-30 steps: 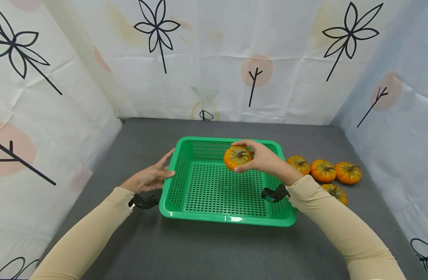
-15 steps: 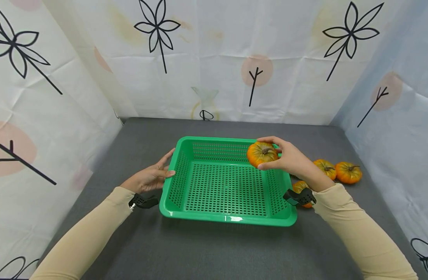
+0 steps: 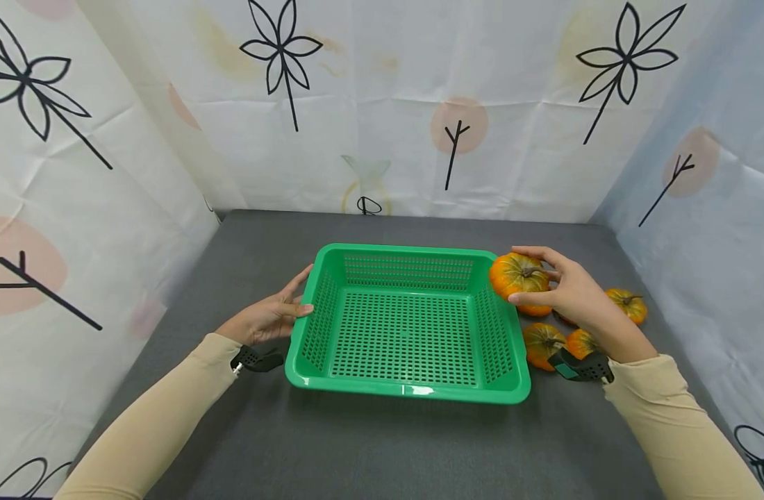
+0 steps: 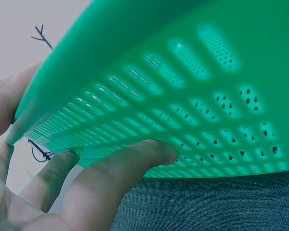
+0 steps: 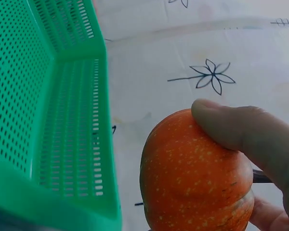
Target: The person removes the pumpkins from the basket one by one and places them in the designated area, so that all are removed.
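Note:
A green plastic basket (image 3: pixel 403 340) with slotted walls sits in the middle of the table, nothing inside it. My left hand (image 3: pixel 266 319) grips its left side, thumb over the rim and fingers against the outer wall (image 4: pixel 149 110) in the left wrist view. Between the thumb and fingers of my right hand (image 3: pixel 576 295) is a small orange pumpkin (image 3: pixel 513 276), held at the basket's right rim. Its speckled skin and dark stem show in the right wrist view, where the pumpkin (image 5: pixel 192 173) is just outside the basket wall (image 5: pixel 77 130).
Several more small pumpkins lie on the grey table right of the basket, among them one pumpkin (image 3: pixel 542 345) near its front right side and another pumpkin (image 3: pixel 628 303) farther right. My right arm partly covers the group. Patterned cloth walls (image 3: pixel 382 111) enclose the back and sides.
My right hand has carried the pumpkin rightward from over the basket's interior to its right rim. My left hand and the basket have stayed in place.

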`<state>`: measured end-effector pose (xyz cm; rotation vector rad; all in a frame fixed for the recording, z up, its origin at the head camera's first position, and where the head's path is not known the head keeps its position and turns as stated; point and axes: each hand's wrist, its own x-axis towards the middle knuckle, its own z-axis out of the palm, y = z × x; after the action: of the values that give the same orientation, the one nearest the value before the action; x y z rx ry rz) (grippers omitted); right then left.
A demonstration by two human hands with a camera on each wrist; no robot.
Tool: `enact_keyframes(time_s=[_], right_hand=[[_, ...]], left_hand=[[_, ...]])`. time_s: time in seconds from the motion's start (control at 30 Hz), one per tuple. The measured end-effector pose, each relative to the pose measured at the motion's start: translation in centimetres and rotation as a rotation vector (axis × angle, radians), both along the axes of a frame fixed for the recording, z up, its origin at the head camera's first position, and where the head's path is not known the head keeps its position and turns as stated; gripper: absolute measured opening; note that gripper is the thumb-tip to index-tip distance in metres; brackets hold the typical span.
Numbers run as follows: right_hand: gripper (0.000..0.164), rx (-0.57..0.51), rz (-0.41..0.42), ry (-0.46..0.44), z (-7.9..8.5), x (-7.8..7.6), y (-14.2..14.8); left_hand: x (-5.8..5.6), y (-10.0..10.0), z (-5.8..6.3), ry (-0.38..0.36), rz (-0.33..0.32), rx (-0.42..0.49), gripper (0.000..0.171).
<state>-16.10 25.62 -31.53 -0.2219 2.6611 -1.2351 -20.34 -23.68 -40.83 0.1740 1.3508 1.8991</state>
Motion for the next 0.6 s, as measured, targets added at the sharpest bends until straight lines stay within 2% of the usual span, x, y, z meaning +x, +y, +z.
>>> enact_keyframes(time_s=[0.3,0.6], right_hand=[[0.080,-0.057,-0.093,-0.017,-1.3,2.4,3.1],[0.074,-0.065,-0.250,0.015,-2.5,4.3,6.1]], left_hand=[[0.0,0.0,-0.1,0.009,0.004,-0.001,0.089],[0.0,0.0,-0.1,0.005,0.004,0.005,0.089]])
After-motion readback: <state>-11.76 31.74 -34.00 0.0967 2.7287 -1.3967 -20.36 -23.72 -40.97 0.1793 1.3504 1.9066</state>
